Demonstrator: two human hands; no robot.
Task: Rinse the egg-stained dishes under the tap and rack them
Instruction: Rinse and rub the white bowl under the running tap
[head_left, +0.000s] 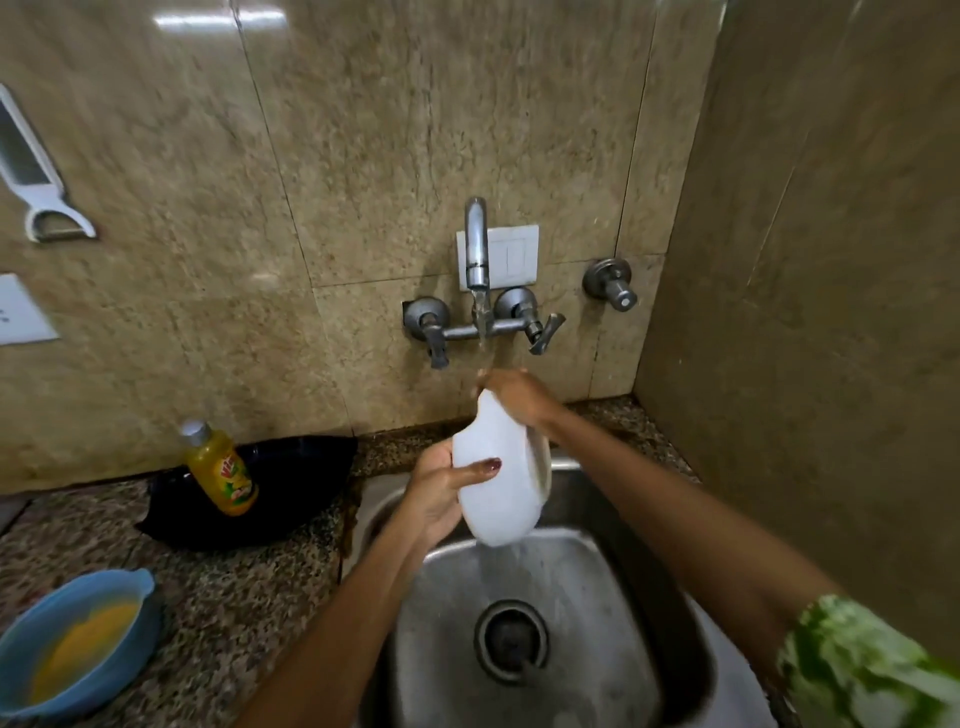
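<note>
Left hand (439, 496) grips white dish (498, 478) at centre frame; right hand (511, 397) rubs its top under tap (477, 244). Advise rotating dish through stream.

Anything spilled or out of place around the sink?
A dark stain runs down the counter edge at the sink rim's left. The soap bottle leans, tilted, on a black pan.

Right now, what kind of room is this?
Most likely a home kitchen. A tap runs over a metal sink, the left hand holds a white dish under the water, and a bottle of dish soap stands on the stone counter.
</note>
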